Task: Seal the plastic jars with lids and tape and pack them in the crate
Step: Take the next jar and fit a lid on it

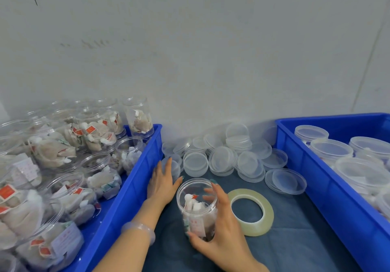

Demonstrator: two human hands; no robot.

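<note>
Nearest, the right hand (pixel 219 227) curls round a lidless jar (pixel 197 206) standing on the surface (pixel 295 240), with the tape roll (pixel 251 212) just right of it. The left hand (pixel 163 184), fingers straight, lies just beyond. Farther back, loose lids (pixel 223 159) lie between the left crate (pixel 135 187) and the right crate (pixel 295 166).

The single head-worn camera is looking forward and down from close above the tabletop (pixel 295 246), facing the wall (pixel 211 50). Its wide angle is taking in the left crate (pixel 130 187) and the right crate (pixel 316 187) at the edges.
</note>
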